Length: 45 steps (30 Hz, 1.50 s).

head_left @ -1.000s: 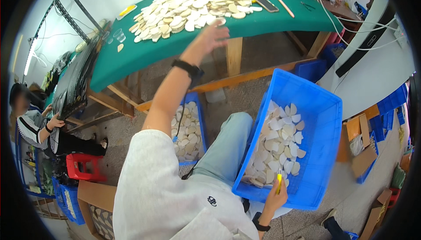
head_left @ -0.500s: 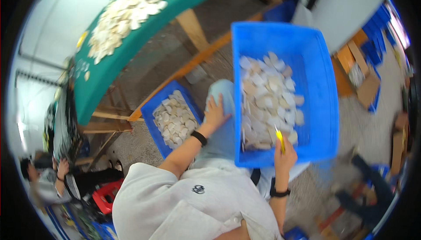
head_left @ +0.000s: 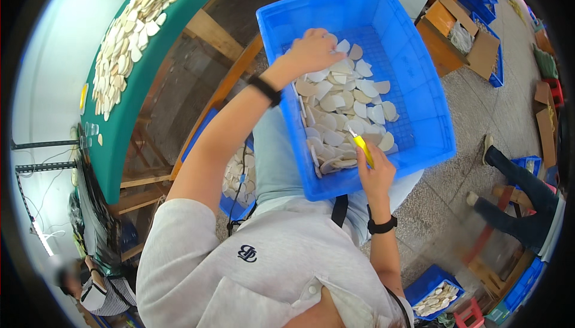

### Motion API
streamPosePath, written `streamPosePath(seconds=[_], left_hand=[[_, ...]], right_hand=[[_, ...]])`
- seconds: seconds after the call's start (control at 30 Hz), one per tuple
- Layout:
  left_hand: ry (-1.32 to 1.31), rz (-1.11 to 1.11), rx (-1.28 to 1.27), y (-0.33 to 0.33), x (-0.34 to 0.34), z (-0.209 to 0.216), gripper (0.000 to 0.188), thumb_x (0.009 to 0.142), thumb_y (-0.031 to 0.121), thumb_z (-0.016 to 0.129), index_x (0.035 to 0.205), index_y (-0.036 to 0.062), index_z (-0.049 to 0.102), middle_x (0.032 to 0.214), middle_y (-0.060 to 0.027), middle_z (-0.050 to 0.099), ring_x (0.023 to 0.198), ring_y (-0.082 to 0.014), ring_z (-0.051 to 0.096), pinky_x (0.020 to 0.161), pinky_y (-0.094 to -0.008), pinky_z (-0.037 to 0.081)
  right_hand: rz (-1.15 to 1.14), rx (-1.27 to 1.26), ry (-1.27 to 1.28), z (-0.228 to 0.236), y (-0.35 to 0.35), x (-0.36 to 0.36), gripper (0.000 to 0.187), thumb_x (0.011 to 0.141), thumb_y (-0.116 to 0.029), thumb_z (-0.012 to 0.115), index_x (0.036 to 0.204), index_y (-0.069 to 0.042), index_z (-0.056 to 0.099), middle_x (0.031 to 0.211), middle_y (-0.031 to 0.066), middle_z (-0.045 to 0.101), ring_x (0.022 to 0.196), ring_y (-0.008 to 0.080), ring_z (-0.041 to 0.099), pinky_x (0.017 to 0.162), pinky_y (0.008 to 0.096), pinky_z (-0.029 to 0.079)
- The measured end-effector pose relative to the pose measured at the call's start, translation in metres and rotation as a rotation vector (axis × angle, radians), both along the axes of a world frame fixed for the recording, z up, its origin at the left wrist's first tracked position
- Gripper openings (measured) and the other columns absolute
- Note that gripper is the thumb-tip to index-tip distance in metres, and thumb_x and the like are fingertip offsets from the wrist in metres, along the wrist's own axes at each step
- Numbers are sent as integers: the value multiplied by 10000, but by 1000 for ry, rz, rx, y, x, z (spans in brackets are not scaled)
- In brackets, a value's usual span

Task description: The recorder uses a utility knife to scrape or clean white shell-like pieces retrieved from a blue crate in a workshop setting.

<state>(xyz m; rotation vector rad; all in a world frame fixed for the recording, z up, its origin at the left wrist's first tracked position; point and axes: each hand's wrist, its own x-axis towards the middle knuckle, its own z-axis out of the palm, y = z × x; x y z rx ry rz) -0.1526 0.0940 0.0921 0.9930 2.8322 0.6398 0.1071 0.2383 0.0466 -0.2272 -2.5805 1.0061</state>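
Left hand among pale flat pieces in blue crate, right hand gripping yellow tool.

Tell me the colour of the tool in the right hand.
Yellow tool, in the right hand; head view.

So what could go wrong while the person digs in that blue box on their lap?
The blue crate rests on the person's lap with no hand gripping its rim, so it might tip and spill the pale pieces. The right hand holds a yellow tool close over the pile while the left hand reaches in, so the hands could bump and the tool might nick a finger.
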Motion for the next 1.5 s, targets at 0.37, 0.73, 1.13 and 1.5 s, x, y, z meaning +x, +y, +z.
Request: streamPosePath(seconds=[0.37,0.73,1.13,1.5], left_hand=[[-510,459,-815,34,8,-166,537,826,370,477,1298,114,480,1437,-198,265,1315,-398,237,1005,-626,207],[-390,42,-347,52,-42,-115,454,728,330,608,1104,77,624,1136,-187,594,1009,-337,580,842,-543,424],[-927,-118,941,10,118,65,429,773,42,692,1110,35,426,974,-93,594,805,-136,623,633,-229,506],[-1072,-28,1070,-7,167,80,596,770,20,680,1281,60,375,1099,-82,553,964,-135,564,666,-229,504]], right_hand=[[-65,-155,120,-11,-3,5,266,792,-180,645,1035,-71,637,848,118,656,680,278,625,582,325,485],[-54,-261,150,-5,3,11,255,791,-89,641,1037,-23,620,840,168,642,688,316,610,615,332,482],[-226,-958,38,90,17,7,184,839,-115,642,1001,-29,634,660,-73,492,549,0,383,470,160,274],[-180,-1352,12,108,-7,5,100,823,-104,661,851,-28,602,597,-55,472,489,22,402,436,167,286]])
